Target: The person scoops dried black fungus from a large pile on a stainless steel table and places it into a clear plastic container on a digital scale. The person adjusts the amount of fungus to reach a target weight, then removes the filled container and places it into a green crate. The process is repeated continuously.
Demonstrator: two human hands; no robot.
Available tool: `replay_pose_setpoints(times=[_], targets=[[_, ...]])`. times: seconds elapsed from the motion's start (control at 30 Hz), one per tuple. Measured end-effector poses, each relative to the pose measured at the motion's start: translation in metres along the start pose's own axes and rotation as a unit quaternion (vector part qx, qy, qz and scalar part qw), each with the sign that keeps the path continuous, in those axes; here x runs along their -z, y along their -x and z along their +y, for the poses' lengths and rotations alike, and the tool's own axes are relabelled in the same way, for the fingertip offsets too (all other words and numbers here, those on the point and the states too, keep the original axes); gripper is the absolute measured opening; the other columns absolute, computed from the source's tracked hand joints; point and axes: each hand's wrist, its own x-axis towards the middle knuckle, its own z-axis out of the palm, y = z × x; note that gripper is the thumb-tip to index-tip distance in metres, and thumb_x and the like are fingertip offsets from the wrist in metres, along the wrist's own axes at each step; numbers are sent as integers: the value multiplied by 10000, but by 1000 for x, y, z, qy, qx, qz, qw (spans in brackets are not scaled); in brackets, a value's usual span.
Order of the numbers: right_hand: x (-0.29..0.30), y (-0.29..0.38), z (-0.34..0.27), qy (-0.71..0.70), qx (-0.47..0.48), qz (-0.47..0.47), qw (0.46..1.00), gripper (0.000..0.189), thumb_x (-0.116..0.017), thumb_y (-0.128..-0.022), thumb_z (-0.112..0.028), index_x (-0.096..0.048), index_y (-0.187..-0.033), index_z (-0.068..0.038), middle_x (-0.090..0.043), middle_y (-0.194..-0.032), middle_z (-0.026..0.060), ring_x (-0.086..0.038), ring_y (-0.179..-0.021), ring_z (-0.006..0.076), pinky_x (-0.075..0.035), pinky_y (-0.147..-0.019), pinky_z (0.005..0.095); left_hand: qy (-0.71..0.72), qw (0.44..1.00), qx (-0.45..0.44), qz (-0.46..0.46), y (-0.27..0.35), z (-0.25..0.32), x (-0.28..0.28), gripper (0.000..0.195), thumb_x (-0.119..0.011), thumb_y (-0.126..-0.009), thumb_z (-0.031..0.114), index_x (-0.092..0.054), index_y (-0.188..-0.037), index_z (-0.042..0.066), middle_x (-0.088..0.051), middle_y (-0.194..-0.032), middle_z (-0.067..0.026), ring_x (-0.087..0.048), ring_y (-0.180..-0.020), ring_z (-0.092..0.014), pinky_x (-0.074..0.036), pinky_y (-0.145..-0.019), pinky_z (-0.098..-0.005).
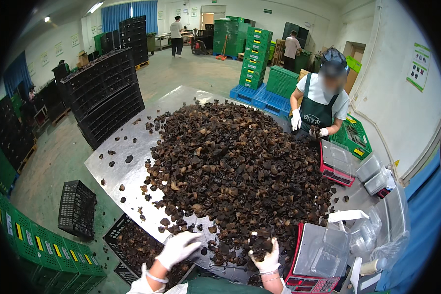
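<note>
A large heap of dark brown wood ear mushrooms (228, 158) covers much of the metal table (114, 180). My right hand (266, 255), in a white glove, holds a clump of the mushrooms (261, 246) at the heap's near edge. My left hand (180, 248), also gloved, hangs over the table's near edge with its fingers apart and nothing in them. Just right of my right hand stands a red digital scale (297, 257), bearing a clear plastic tray (325, 259). Below my left hand a black crate (114, 228) holds more mushrooms.
Across the table a co-worker (316, 99) in a green apron holds mushrooms beside a second red scale (336, 161). Clear plastic containers (364, 235) lie at the right. An upright black crate (77, 209) and stacked green crates (47, 246) stand at the left.
</note>
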Motion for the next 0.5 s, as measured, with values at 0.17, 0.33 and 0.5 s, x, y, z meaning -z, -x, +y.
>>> replay_pose_setpoints(times=[0.17,0.33,0.5], targets=[[-20,-1,26,88,-26,-3,996,367,-477,-952,-473,-627,-1204,-253,-627,-1247,37,-629,-1083,312,-529,-817,602,138,988,-4,-64,-36,77,-37,498,-641,-892,362,-552,-1331,146,-640,-1113,-134,-628,-989,-293,-501,-881,-349],[0,0,25,39,-14,-25,999,415,-422,-975,-477,-577,-1275,-236,-617,-1266,22,-612,-1110,282,-525,-824,581,98,989,-108,-16,-53,76,-74,372,-624,-883,209,-599,-1236,90,-638,-1071,-146,-617,-984,-332,-507,-858,-372],[-11,9,29,58,-6,-31,998,425,-367,-1016,-412,-512,-1336,-172,-576,-1318,59,-601,-1136,289,-542,-826,576,99,990,-95,19,-44,82,-79,299,-661,-821,65,-653,-1120,54,-655,-1019,-121,-631,-942,-302,-507,-841,-356]])
